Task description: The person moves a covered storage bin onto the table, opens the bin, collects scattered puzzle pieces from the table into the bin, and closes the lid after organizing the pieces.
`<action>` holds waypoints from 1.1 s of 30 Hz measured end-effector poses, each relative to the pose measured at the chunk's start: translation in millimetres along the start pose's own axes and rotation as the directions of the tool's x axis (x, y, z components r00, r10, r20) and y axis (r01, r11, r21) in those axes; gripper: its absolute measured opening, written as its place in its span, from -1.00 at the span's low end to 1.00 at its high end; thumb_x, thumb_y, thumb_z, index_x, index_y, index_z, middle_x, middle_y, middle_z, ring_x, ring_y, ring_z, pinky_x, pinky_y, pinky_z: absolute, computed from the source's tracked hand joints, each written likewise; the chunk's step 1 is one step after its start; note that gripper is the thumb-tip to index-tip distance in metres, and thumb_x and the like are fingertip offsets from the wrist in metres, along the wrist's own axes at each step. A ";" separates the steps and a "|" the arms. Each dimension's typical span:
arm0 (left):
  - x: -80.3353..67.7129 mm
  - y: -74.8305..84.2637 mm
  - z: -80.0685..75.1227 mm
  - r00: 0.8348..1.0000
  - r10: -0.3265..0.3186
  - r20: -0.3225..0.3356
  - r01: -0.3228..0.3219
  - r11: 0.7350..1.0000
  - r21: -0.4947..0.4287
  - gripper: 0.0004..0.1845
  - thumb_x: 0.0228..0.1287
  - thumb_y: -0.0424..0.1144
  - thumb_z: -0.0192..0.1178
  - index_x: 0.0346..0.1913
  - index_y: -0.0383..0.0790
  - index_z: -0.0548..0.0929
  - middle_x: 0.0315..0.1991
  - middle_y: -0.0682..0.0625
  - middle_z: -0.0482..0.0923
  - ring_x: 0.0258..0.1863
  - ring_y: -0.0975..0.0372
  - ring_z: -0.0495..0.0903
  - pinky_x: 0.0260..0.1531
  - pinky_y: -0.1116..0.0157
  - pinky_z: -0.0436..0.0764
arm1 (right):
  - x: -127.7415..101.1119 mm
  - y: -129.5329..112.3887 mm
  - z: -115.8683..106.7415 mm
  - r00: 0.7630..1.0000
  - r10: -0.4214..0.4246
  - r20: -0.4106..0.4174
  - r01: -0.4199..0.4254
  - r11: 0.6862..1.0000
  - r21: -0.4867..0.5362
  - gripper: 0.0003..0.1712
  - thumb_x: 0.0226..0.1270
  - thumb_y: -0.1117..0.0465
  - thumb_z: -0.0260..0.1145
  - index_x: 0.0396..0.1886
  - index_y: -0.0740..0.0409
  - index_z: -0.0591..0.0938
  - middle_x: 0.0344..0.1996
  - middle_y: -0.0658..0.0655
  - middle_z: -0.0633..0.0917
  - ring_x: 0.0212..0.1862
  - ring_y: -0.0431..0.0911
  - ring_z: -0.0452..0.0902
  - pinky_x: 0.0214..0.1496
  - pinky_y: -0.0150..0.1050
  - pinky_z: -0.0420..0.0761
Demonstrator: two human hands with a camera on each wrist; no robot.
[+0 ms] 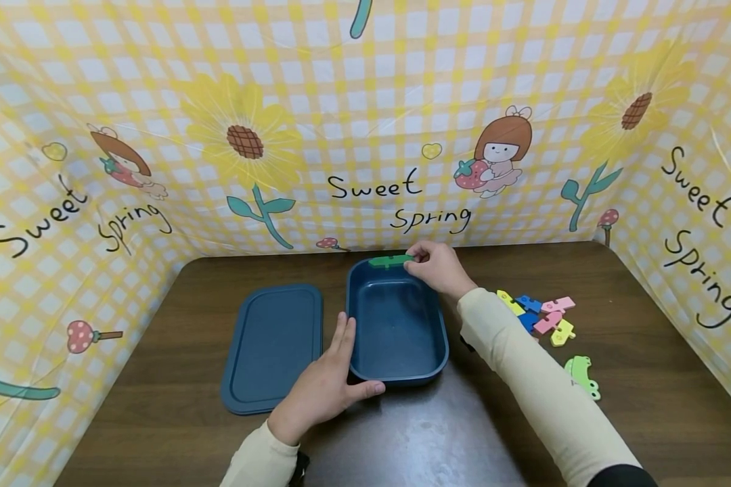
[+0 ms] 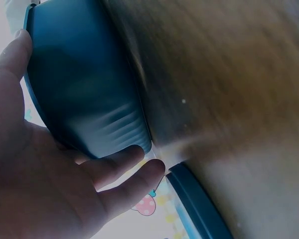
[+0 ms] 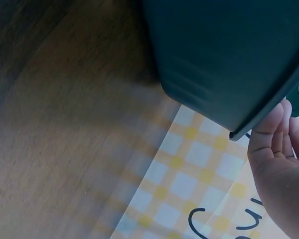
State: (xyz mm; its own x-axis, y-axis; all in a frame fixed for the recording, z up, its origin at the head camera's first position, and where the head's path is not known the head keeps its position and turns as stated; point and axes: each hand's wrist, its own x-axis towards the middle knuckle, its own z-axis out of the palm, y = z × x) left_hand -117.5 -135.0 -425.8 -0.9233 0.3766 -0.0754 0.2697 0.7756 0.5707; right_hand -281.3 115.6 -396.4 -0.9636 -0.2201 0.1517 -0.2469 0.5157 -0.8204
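Green puzzle piece (image 1: 390, 260) is hanging over the blue container's (image 1: 396, 370) far rim, pinched by the right hand (image 1: 438, 269). Left hand (image 1: 325, 385), fingers spread, is bracing the container's near corner. Its lid (image 1: 271, 348) is lying just left; more coloured pieces (image 1: 542, 316) are sitting right, behind the right sleeve (image 1: 542, 385).

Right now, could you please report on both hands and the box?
Left hand braces blue box. Right hand pinches green piece over far rim. Nothing in the way.

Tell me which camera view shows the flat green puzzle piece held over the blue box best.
The head view: the flat green puzzle piece shows whole, pinched by the right hand at the box's far rim. The right wrist view shows only a green sliver; the left wrist view shows none.
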 end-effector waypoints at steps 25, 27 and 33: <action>-0.1 2.2 -1.3 1.000 -0.007 0.004 0.007 1.000 -0.012 0.22 0.24 0.34 0.28 0.64 -0.23 -0.20 0.63 -0.16 -0.40 -0.09 -0.08 0.67 -0.33 0.07 0.60 | 1.0 3.6 14.5 0.999 0.034 -0.024 -0.034 0.999 0.018 -0.83 0.36 0.18 0.40 -0.13 0.14 0.67 -0.27 0.11 0.60 -0.21 -0.01 0.49 -0.14 -0.16 0.51; -0.2 2.1 -1.2 1.000 -0.007 0.004 0.007 1.000 -0.013 0.22 0.24 0.34 0.28 0.64 -0.23 -0.20 0.63 -0.16 -0.40 -0.10 -0.08 0.67 -0.32 0.07 0.60 | 0.8 3.7 15.6 0.999 0.028 -0.023 -0.027 1.000 0.012 -0.83 0.36 0.18 0.39 -0.14 0.14 0.67 -0.27 0.12 0.60 -0.21 -0.01 0.48 -0.15 -0.15 0.51; -0.2 1.6 -1.3 1.000 -0.015 0.010 0.015 1.000 -0.017 0.23 0.22 0.36 0.27 0.64 -0.22 -0.21 0.63 -0.16 -0.40 -0.15 -0.05 0.68 -0.37 0.10 0.58 | -0.9 1.5 16.8 0.999 0.025 -0.027 -0.024 1.000 0.012 -0.84 0.36 0.19 0.39 -0.14 0.15 0.68 -0.28 0.12 0.59 -0.21 0.01 0.48 -0.15 -0.14 0.50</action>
State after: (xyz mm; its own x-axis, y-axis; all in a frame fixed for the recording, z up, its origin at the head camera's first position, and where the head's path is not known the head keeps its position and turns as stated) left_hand -117.3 -134.5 -423.9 -0.9246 0.3697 -0.0921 0.2509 0.7726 0.5832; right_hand -279.1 102.7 -407.1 -0.9718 -0.1848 0.1462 -0.2221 0.5107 -0.8306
